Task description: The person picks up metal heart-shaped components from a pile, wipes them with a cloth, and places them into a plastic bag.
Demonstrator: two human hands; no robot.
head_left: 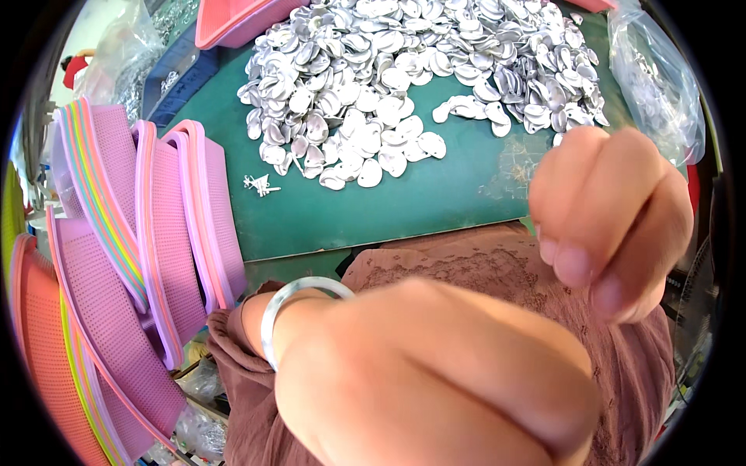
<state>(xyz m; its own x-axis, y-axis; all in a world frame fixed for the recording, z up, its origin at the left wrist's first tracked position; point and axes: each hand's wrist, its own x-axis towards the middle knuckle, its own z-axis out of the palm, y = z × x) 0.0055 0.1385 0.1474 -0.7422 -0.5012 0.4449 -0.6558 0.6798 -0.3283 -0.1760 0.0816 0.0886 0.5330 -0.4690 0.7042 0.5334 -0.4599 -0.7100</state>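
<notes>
Both hands are raised close to the camera, over my lap. My left hand [420,373] fills the lower middle, its back turned to the camera, with a pale bangle [289,299] on the wrist. Its fingers are hidden, so what it holds does not show. My right hand [614,217] is at the right, fingers curled into a loose fist; nothing shows between them. Beyond the hands a large heap of small silvery metal pieces [404,70] lies on a green mat [373,210].
Pink and orange perforated plastic baskets [171,233] stand stacked on edge at the left. A pink tray [233,19] and a blue crate [183,74] sit at the back left. A clear plastic bag [660,78] lies at the right. A small metal part [262,185] lies alone on the mat.
</notes>
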